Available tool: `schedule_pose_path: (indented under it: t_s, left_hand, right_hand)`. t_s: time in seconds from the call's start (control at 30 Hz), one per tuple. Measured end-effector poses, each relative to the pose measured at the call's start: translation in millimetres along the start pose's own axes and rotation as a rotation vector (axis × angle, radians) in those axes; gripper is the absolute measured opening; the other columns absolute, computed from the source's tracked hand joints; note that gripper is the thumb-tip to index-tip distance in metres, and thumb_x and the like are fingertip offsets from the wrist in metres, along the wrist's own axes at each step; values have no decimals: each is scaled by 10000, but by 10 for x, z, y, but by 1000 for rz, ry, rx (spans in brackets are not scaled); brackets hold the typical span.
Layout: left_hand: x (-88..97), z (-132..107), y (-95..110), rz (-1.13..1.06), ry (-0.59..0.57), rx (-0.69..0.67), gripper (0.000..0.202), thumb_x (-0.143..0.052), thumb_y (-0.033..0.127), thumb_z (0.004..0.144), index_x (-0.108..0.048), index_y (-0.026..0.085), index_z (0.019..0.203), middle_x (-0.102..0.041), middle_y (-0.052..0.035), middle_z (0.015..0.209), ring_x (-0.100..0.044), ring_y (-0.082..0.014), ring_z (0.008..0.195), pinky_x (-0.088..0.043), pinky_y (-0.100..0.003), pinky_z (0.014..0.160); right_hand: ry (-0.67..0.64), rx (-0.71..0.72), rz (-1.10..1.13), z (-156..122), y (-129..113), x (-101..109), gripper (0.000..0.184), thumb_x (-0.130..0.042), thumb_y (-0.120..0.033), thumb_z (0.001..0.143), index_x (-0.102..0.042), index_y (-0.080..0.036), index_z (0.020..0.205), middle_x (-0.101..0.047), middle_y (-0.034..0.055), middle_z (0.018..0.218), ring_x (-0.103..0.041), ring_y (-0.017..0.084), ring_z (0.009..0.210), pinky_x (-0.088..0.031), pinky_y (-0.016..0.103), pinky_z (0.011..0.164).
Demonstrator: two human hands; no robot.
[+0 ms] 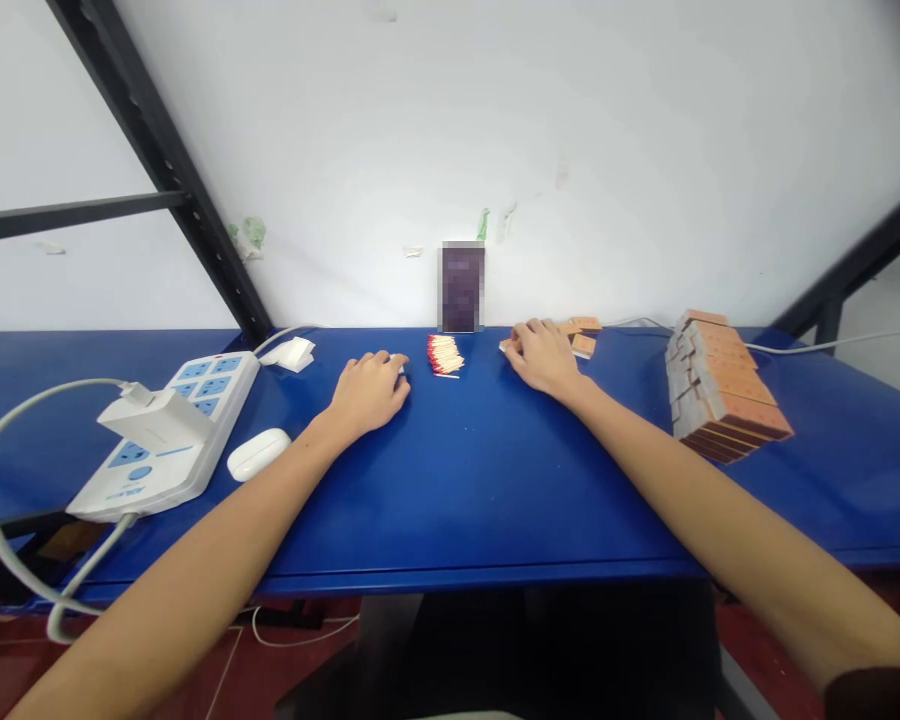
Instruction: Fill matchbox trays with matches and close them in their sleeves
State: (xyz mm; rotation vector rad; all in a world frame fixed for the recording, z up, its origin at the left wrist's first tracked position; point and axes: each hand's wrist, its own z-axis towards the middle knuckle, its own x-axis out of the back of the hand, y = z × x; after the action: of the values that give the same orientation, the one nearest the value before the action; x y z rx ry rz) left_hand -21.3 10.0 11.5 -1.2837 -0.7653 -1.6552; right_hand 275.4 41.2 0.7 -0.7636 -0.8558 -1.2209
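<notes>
A pile of red-tipped matches (pixel 444 353) lies on the blue table between my hands, with one match apart at its front. Left of the pile, my left hand (pixel 371 390) rests low with fingers curled over a small white piece (pixel 398 361); most of that piece is hidden. On the other side, my right hand (pixel 544 354) is bent over a small matchbox (pixel 505 345), whose pale end shows past the fingertips. Behind that hand lie several orange matchboxes (pixel 583 345).
A stack of matchboxes (pixel 742 385) stands at the right. To the left are a white power strip (pixel 221 385) with a charger (pixel 157 420), a white earbud case (pixel 258 454) and a crumpled white paper (pixel 291 354). A blurred-out dark rectangle (pixel 462 288) leans on the wall.
</notes>
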Motion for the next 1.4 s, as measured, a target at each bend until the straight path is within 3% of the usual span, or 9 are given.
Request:
schedule_pose_path:
  t_s: [0.13,0.23,0.37,0.5,0.73,0.97,1.17,1.27,1.4]
  left_hand:
    - [133,-129,278,-88,-29,-136,285,-423,310,935,-676,182,965,-700,-84,867,-639,-236,755,-448,-369,744]
    - [150,-212,421,-200,-77,-362,198,-475,282,906,-632,192,826,-679,-55,816,-602,-203,719,-419,-327,683]
    - [163,-290,544,-292,-79,-632,243,-439,158,915,-633,211,1052,-692,-40,946,-601,-193,883,-416,-335,817]
    - [186,-323,593,-268,-56,-731,281,-447,151,917,-632,210,1120,-695,-51,985,-577,-204,924,-404,-350,833]
    - [185,-282,522,-364,66,-705,233,-522,217,876,-660,190,1062,-693,-66,1000,-582,-207,938,-411,-349,882]
    - [19,-98,330,-566,145,-238,152,-508,263,894,-591,178,798,-551,32,665,-514,-128,642,-376,-311,727]
    - [-109,25,162,-739,165,-58,221,-534,355,915,-543,177,782,-427,65,567,-389,-96,531,-318,-239,569]
    - [-130,46,134,-838,174,-33,249,-566,418,912,-551,181,838,-403,76,551,-358,-89,511,-303,-225,541]
    - [-129,53,79,-867,46,-138,304,-538,477,935,-590,178,950,-464,61,611,-405,-94,540,-330,-221,552]
  right_hand:
    - [20,209,139,-86,-343,122,224,-423,-236,933,-619,-169,1018,-608,149,1064,-530,294,997,-412,440,914]
    - [-31,305,343,-142,-580,99,218,-445,-214,911,-589,-182,1071,-595,107,1076,-543,248,995,-433,382,900]
    - [-85,303,484,-199,-690,-1,292,-449,-192,896,-573,-190,1160,-568,89,1115,-554,219,975,-458,353,876]
    - [-56,288,449,-204,-661,-34,398,-501,-207,865,-552,-181,1258,-537,119,1218,-515,263,1102,-435,408,953]
    - [-131,300,446,-200,-663,-9,465,-496,-207,880,-503,-165,1344,-559,132,1264,-516,277,1121,-426,435,967]
    - [-132,292,420,-173,-626,-111,470,-506,-231,895,-500,-138,1356,-584,138,1220,-516,278,1088,-421,435,962]
    - [-105,308,407,-170,-616,-144,347,-541,-249,903,-594,-180,1239,-589,111,1143,-518,264,1030,-424,412,932]
    - [-87,321,419,-169,-611,-156,243,-560,-253,904,-648,-193,1123,-579,101,1116,-516,255,1005,-425,400,909]
    - [-79,321,433,-165,-607,-170,176,-572,-262,907,-678,-195,1031,-575,98,1092,-512,246,985,-419,387,883]
